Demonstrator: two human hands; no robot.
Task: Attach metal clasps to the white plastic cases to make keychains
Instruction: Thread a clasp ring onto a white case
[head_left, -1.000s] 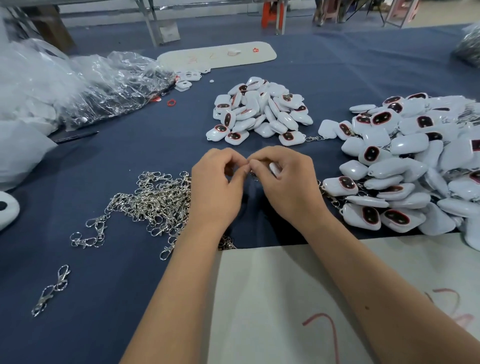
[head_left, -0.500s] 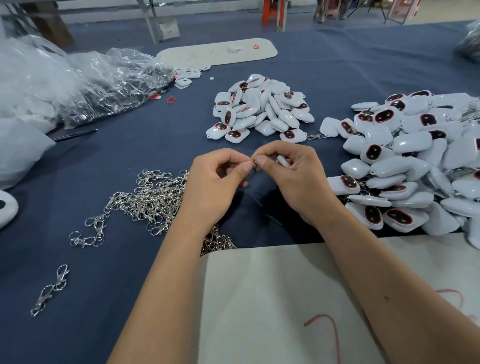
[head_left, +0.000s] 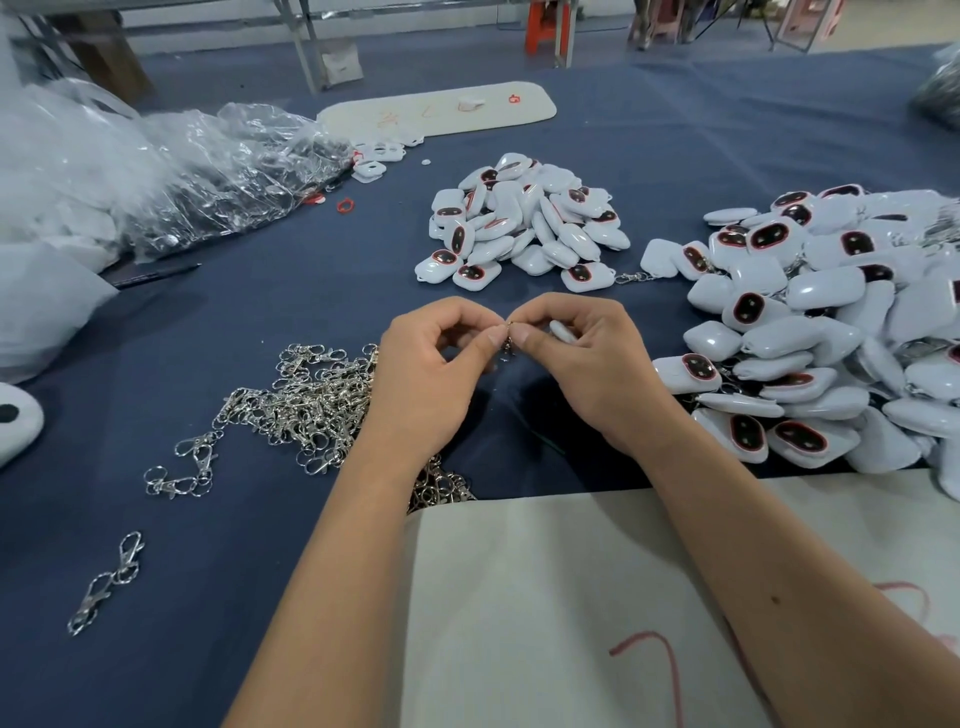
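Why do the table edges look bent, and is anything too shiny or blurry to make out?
Head view: the wide-angle lens bows the dark blue cloth table toward the edges. Soft overhead light puts pale glare on the heap of glossy white plastic cases and the crumpled clear plastic bags. The small metal clasp pinched between left hand and right hand is too fine to resolve.

The left hand (head_left: 426, 384) and right hand (head_left: 597, 374) meet fingertip to fingertip, pinching a metal clasp (head_left: 508, 340). The right hand also grips a white case (head_left: 563, 331). Loose clasps (head_left: 301, 400) lie left, cases (head_left: 831, 332) right.
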